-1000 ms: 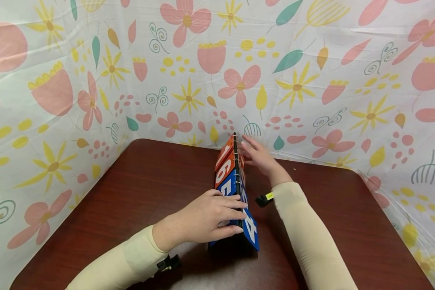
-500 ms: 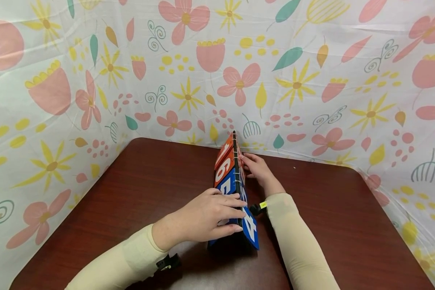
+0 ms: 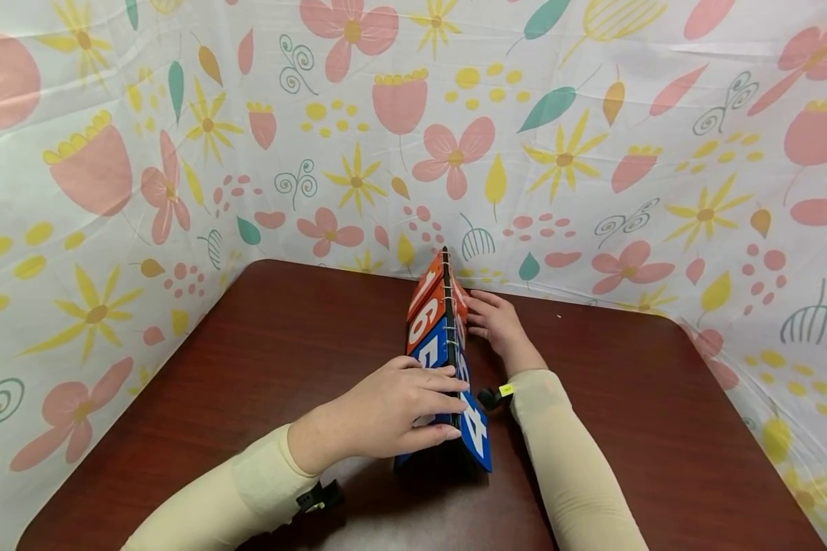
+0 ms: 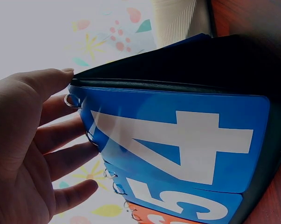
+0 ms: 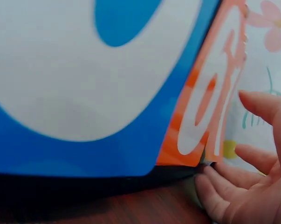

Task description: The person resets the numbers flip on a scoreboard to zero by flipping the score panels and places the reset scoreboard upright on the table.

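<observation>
A flip scoreboard stands like a tent on the table, its ring-bound number cards red at the far end and blue at the near end. My left hand rests over the top ridge at the near end. In the left wrist view, the thumb touches the spine's corner and the other fingers spread beside the metal rings and the blue 4 card. My right hand is at the far right side. In the right wrist view, its lower fingertips are right at the bottom edge of the orange-red card, the upper ones apart from it.
The dark reddish-brown table spreads out on both sides of the scoreboard. A white floral-printed cloth hangs along the table's back and left. Both forearms wear cream sleeves, with black wrist cameras strapped on.
My right hand has come down from near the ridge to the lower side of the far red cards, then shifted slightly outward. My left hand has stayed on the ridge.
</observation>
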{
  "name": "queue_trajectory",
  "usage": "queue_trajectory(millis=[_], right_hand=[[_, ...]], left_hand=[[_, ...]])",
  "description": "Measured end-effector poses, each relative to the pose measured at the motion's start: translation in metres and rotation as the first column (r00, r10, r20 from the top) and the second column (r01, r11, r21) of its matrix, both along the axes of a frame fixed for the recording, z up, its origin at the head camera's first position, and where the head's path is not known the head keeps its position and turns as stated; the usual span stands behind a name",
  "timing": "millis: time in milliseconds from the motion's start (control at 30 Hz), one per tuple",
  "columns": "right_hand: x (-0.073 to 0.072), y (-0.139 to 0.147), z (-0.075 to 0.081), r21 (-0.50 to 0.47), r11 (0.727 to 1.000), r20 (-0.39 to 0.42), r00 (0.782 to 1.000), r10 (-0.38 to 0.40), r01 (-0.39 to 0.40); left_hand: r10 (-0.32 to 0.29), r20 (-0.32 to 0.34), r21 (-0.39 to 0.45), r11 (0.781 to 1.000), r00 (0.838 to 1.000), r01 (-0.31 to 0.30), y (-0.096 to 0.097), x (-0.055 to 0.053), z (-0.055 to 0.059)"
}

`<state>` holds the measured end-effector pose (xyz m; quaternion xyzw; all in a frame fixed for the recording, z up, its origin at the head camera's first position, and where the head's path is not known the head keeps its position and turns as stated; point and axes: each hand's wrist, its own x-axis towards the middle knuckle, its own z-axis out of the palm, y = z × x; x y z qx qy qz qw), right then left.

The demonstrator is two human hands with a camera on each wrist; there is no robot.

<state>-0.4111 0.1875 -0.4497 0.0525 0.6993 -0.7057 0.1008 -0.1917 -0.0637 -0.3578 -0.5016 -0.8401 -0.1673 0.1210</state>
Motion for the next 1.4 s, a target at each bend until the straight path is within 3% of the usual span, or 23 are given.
queue_trajectory(millis=[133, 367, 533, 733, 1033, 1400], right_hand=[[-0.001, 0.008, -0.001, -0.198, 0.979, 0.08, 0.996, -0.039, 0.055], [-0.003, 0.018, 0.0, -0.322, 0.931, 0.117, 0.983, -0.142, 0.173], [-0.001, 0.027, 0.007, -0.444, 0.863, 0.161, 0.969, -0.187, 0.24], [0.002, 0.037, 0.017, -0.564, 0.79, 0.183, 0.969, -0.164, 0.24], [0.004, 0.042, 0.021, -0.628, 0.741, 0.176, 0.971, -0.159, 0.235], [0.007, 0.039, 0.028, -0.661, 0.732, 0.094, 0.986, -0.136, 0.164]], left_hand=[[0.001, -0.001, -0.001, 1.0, 1.0, -0.001, 0.0, 0.0, 0.0], [0.005, -0.011, 0.005, 1.0, 1.0, -0.005, 0.0, 0.001, 0.0], [0.002, -0.01, 0.002, 1.0, 1.0, -0.002, 0.001, 0.001, 0.0], [0.004, 0.006, 0.001, 1.0, 1.0, -0.004, 0.001, 0.001, 0.001], [0.009, 0.019, -0.008, 1.0, 1.0, -0.009, 0.001, 0.001, 0.001], [0.001, 0.011, 0.001, 1.0, 1.0, -0.001, 0.001, 0.001, 0.0]])
